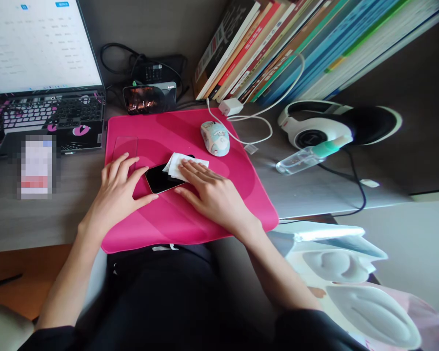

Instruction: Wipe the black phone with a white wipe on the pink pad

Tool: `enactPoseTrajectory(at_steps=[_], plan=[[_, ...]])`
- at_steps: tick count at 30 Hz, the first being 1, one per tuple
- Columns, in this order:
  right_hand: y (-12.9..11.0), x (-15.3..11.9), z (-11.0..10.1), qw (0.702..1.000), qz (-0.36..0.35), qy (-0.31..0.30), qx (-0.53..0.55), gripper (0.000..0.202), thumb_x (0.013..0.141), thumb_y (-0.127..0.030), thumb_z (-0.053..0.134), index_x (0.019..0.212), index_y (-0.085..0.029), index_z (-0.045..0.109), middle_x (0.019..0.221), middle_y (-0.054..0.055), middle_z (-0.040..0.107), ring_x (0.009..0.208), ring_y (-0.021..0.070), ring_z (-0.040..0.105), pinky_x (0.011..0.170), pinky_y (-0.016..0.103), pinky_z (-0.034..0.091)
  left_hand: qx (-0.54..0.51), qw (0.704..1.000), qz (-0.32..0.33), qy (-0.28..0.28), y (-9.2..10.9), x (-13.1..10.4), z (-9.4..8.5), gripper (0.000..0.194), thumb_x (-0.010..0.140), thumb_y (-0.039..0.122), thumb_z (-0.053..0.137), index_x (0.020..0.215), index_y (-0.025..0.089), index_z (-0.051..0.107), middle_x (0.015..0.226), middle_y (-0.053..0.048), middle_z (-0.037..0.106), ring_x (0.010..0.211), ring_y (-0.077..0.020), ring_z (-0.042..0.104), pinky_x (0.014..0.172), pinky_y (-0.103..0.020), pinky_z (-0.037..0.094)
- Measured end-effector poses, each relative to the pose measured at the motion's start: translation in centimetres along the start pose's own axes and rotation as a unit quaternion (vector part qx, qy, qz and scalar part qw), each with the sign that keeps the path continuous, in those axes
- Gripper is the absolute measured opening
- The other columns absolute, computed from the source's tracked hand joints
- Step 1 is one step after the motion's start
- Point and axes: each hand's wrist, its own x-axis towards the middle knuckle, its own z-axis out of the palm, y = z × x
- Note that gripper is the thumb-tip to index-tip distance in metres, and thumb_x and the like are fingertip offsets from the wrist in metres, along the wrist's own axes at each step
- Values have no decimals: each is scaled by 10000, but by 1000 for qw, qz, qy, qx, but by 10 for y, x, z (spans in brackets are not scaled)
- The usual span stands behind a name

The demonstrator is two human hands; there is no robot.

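A smartphone (160, 180) with a dark screen lies flat on the pink desk mat (161, 219). At its left end, my left hand (115, 195) steadies it, with thumb and forefinger against the edges and the other fingers spread. My right hand (214, 195) presses a folded white tissue (173, 165) onto the right part of the screen, its fingers laid together over the tissue. Beneath that hand, the phone's right end is hidden. A clear rectangular sheet or cover (126, 145) rests on the mat just beyond my left fingers.
A patterned mouse (215, 138) sits at the mat's right. Behind are a propped-up phone (149, 98), a white charger (230, 106) with cable and a row of books (256, 53). A laptop (51, 117) stands left; a spray bottle (302, 160) leans by headphones (314, 129) at right.
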Motion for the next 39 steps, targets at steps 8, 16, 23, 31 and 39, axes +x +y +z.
enactPoseTrajectory(at_steps=[8, 16, 23, 31, 39], plan=[[-23, -3, -5, 996, -85, -17, 29, 542, 1108, -468, 559, 1479, -85, 660, 1558, 176, 622, 1468, 310, 598, 1223, 482, 533, -2, 1000, 3, -1, -3, 1, 0, 591, 972, 472, 761, 1490, 233, 607, 1638, -173, 502, 1611, -411, 335, 1275, -665, 321], [-5, -15, -34, 997, -20, -44, 54, 366, 1125, -311, 533, 1389, -167, 741, 1413, 99, 753, 1321, 287, 723, 1140, 468, 613, -18, 1000, 0, -8, -5, 2, 0, 580, 986, 511, 733, 1490, 250, 615, 1625, -162, 504, 1617, -405, 320, 1285, -662, 312], [6, 5, -2, 998, -30, -40, 44, 606, 1095, -363, 597, 1604, -47, 508, 1680, 195, 473, 1608, 297, 396, 1349, 504, 345, -9, 1000, -3, -19, -5, 1, -3, 597, 995, 549, 713, 1495, 240, 613, 1619, -168, 505, 1616, -403, 319, 1284, -654, 317], [-16, -23, -36, 996, -54, -76, 9, 501, 1134, -425, 485, 1468, -103, 674, 1556, 208, 624, 1464, 349, 600, 1190, 537, 564, -7, 1000, -11, -14, -5, -1, 0, 585, 995, 553, 714, 1490, 257, 616, 1618, -165, 505, 1625, -398, 306, 1282, -660, 315], [3, 5, 8, 998, -38, -16, 45, 624, 1114, -413, 542, 1628, -67, 475, 1687, 225, 456, 1606, 322, 394, 1320, 555, 382, -20, 1000, -9, -19, -7, -2, -2, 585, 997, 555, 710, 1499, 274, 605, 1632, -148, 493, 1628, -380, 300, 1301, -637, 301]])
